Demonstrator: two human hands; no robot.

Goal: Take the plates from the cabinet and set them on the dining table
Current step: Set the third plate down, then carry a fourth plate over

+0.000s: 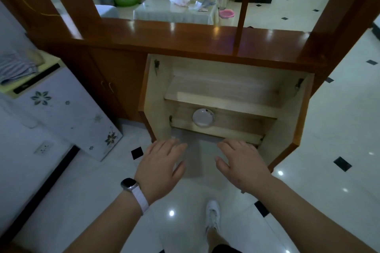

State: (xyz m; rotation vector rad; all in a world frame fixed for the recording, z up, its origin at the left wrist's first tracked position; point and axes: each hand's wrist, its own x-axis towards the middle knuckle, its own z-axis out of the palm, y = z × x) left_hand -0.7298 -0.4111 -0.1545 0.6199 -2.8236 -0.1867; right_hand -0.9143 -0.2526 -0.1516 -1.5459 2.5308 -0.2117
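Note:
A white plate (pixel 203 117) lies on the lower shelf of the open wooden cabinet (pixel 224 88), whose two doors stand swung wide. My left hand (pixel 160 162) and my right hand (pixel 242 162) hover side by side in front of the cabinet, below the plate, palms down with fingers straight. Neither hand holds or touches anything. A watch with a white strap sits on my left wrist. The upper shelf holds nothing that I can see.
A white fridge with flower prints (pixel 61 113) stands at the left. The cabinet's open doors (pixel 156 98) jut out on both sides. Beyond the wooden counter (pixel 185 35), a cloth-covered table (pixel 174 12) stands in the far room. My white shoe (pixel 212 215) rests on the glossy tiled floor.

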